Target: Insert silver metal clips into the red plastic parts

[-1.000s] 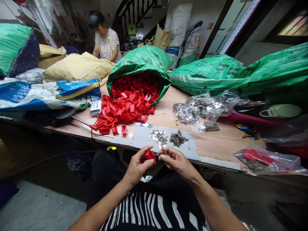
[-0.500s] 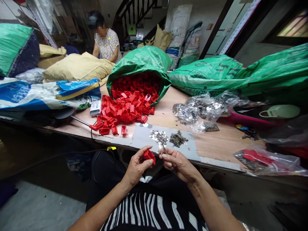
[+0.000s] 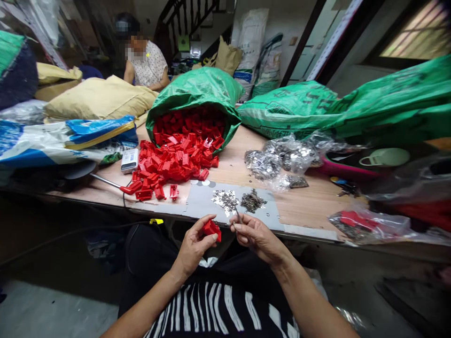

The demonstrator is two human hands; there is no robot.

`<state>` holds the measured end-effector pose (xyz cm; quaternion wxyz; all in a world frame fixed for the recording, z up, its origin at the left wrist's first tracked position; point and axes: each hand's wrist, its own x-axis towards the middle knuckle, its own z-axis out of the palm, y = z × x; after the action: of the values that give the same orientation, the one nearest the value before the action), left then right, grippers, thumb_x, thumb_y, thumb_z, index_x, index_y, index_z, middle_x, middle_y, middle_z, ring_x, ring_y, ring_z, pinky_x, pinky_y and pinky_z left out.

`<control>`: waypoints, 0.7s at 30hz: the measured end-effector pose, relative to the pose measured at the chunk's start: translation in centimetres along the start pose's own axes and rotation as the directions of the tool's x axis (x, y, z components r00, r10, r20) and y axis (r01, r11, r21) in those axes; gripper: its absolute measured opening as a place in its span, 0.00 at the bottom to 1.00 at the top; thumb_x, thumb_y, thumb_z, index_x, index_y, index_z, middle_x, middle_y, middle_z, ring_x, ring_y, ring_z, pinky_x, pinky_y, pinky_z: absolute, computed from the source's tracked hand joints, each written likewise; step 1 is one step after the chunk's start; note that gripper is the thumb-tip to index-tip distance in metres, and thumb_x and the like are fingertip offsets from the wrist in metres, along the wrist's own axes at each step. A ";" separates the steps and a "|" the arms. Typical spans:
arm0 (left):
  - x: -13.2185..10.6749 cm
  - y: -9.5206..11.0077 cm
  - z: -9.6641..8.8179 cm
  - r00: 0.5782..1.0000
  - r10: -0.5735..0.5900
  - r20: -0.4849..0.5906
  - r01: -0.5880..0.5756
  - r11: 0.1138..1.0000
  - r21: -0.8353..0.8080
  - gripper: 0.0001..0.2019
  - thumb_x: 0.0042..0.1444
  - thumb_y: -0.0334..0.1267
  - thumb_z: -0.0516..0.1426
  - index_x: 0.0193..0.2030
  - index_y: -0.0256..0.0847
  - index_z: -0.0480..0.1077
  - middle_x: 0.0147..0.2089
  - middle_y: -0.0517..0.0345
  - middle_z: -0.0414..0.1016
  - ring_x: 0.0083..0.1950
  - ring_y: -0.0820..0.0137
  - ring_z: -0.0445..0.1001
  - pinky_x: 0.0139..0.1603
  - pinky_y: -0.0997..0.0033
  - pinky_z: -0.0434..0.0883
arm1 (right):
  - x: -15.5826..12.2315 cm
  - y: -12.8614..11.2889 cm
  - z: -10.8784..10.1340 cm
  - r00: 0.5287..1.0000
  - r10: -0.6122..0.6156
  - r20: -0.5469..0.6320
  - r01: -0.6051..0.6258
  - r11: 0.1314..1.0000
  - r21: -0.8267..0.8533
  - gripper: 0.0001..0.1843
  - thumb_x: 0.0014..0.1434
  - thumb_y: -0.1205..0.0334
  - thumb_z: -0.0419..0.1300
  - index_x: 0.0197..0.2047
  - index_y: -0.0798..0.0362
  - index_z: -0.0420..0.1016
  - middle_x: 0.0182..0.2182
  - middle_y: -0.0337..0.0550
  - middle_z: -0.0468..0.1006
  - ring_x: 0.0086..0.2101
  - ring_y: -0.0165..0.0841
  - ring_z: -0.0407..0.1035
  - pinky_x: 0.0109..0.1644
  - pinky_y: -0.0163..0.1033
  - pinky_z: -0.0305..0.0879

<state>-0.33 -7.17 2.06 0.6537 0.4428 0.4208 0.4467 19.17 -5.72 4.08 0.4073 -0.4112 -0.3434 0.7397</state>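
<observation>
My left hand [image 3: 195, 244] is closed round a small red plastic part [image 3: 211, 228], held just below the table's front edge. My right hand [image 3: 254, 234] pinches a thin metal piece [image 3: 238, 216] whose tip points up beside the red part. On a grey sheet [image 3: 204, 199] right in front of my hands lie two little heaps of small metal pieces [image 3: 225, 199], one shiny and one darker [image 3: 252, 201]. Behind them a pile of red plastic parts [image 3: 172, 162] spills from an open green sack [image 3: 197, 91].
A red-handled tool [image 3: 121, 186] and a small white box [image 3: 129, 159] lie left of the red pile. Clear bags of metal parts [image 3: 282, 157] sit to the right, a bag with red parts [image 3: 366, 223] at the right edge. Another person [image 3: 143, 58] sits at the far side among sacks.
My right hand has turned the thin metal piece from pointing sideways at the red part to pointing up. The view has shifted slightly right; my hands stay in place.
</observation>
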 end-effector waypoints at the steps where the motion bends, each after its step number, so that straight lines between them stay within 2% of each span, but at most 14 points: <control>1: -0.1 -0.1 0.0 1.000 -0.009 0.005 0.009 1.000 0.003 0.24 0.51 0.38 0.61 0.56 0.41 0.68 0.38 0.56 0.74 0.34 0.73 0.70 0.37 0.73 0.71 | -0.2 -0.3 -0.4 0.999 -0.034 -0.031 0.034 0.999 -0.017 0.16 0.46 0.58 0.70 0.38 0.53 0.74 0.28 0.37 0.73 0.19 0.20 0.53 0.22 0.30 0.44; 4: -0.7 -0.6 0.2 0.998 -0.050 0.028 0.049 0.998 0.030 0.24 0.52 0.40 0.61 0.57 0.41 0.68 0.39 0.55 0.75 0.35 0.71 0.71 0.38 0.71 0.72 | -1.3 -1.6 -2.1 0.969 -0.179 -0.169 0.163 0.981 -0.107 0.15 0.48 0.57 0.69 0.38 0.52 0.72 0.28 0.35 0.71 0.19 0.19 0.54 0.21 0.30 0.44; 6: -1.1 -1.1 0.4 0.995 -0.100 0.031 0.098 0.994 0.053 0.24 0.51 0.41 0.61 0.57 0.42 0.68 0.40 0.55 0.75 0.34 0.70 0.71 0.38 0.69 0.73 | -2.3 -2.4 -3.6 0.918 -0.291 -0.271 0.237 0.948 -0.214 0.16 0.48 0.57 0.68 0.38 0.53 0.72 0.27 0.33 0.69 0.19 0.20 0.53 0.21 0.30 0.44; 9: -1.6 -2.1 0.9 0.986 -0.162 0.033 0.159 0.984 0.083 0.26 0.48 0.44 0.63 0.55 0.41 0.70 0.37 0.55 0.76 0.32 0.70 0.71 0.36 0.69 0.72 | -4.0 -3.4 -6.6 0.804 -0.438 -0.402 0.269 0.871 -0.412 0.17 0.49 0.53 0.67 0.39 0.53 0.71 0.25 0.32 0.66 0.19 0.21 0.52 0.21 0.30 0.47; 11: -1.8 -2.7 1.1 0.985 -0.175 -0.014 0.175 0.982 0.075 0.27 0.45 0.46 0.64 0.54 0.41 0.71 0.35 0.56 0.76 0.31 0.70 0.71 0.35 0.70 0.72 | -5.3 -4.1 -8.9 0.699 -0.544 -0.463 0.229 0.785 -0.576 0.18 0.50 0.51 0.65 0.39 0.53 0.71 0.26 0.34 0.69 0.20 0.23 0.55 0.23 0.31 0.52; 14: -1.9 -3.2 1.2 0.981 -0.183 -0.060 0.187 0.980 0.069 0.29 0.42 0.49 0.65 0.53 0.42 0.72 0.35 0.56 0.77 0.32 0.69 0.72 0.34 0.71 0.72 | -7.5 -5.2 -12.2 0.476 -0.748 -0.462 0.028 0.538 -0.842 0.15 0.53 0.52 0.60 0.40 0.54 0.73 0.33 0.43 0.76 0.31 0.32 0.68 0.34 0.37 0.63; 16: -1.9 -3.4 1.1 0.980 -0.188 -0.072 0.193 0.979 0.066 0.31 0.41 0.51 0.66 0.53 0.42 0.72 0.36 0.55 0.78 0.34 0.67 0.73 0.33 0.72 0.72 | -9.3 -6.3 -14.1 0.394 -0.807 -0.440 -0.147 0.418 -0.897 0.14 0.56 0.54 0.57 0.41 0.54 0.74 0.36 0.47 0.79 0.36 0.37 0.71 0.40 0.41 0.64; 18: -1.9 -3.4 1.0 0.978 -0.196 -0.078 0.201 0.977 0.066 0.32 0.40 0.51 0.66 0.53 0.42 0.72 0.36 0.54 0.78 0.35 0.66 0.73 0.33 0.72 0.72 | -11.3 -7.7 -15.8 0.292 -0.836 -0.464 -0.324 0.370 -0.871 0.15 0.56 0.56 0.55 0.42 0.53 0.75 0.37 0.49 0.80 0.37 0.39 0.72 0.41 0.42 0.64; 19: -1.9 -3.5 0.9 0.977 -0.199 -0.081 0.204 0.977 0.067 0.32 0.39 0.52 0.66 0.53 0.42 0.72 0.36 0.54 0.78 0.35 0.66 0.73 0.33 0.72 0.72 | -12.3 -8.5 -16.5 0.217 -0.852 -0.478 -0.413 0.363 -0.835 0.15 0.56 0.57 0.54 0.42 0.53 0.76 0.38 0.49 0.80 0.38 0.41 0.73 0.42 0.42 0.64; 21: -1.9 -3.7 0.7 0.977 -0.197 -0.086 0.203 0.977 0.070 0.32 0.39 0.52 0.67 0.52 0.42 0.72 0.36 0.55 0.78 0.35 0.66 0.73 0.32 0.72 0.72 | -14.3 -10.0 -18.0 0.115 -0.863 -0.492 -0.550 0.357 -0.755 0.16 0.56 0.58 0.54 0.44 0.52 0.76 0.39 0.50 0.81 0.39 0.42 0.73 0.42 0.42 0.64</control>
<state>0.64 -9.90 -1.02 0.6607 0.4055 0.5055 0.3789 43.08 -10.90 9.54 0.3191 -0.8577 -0.3783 -0.1391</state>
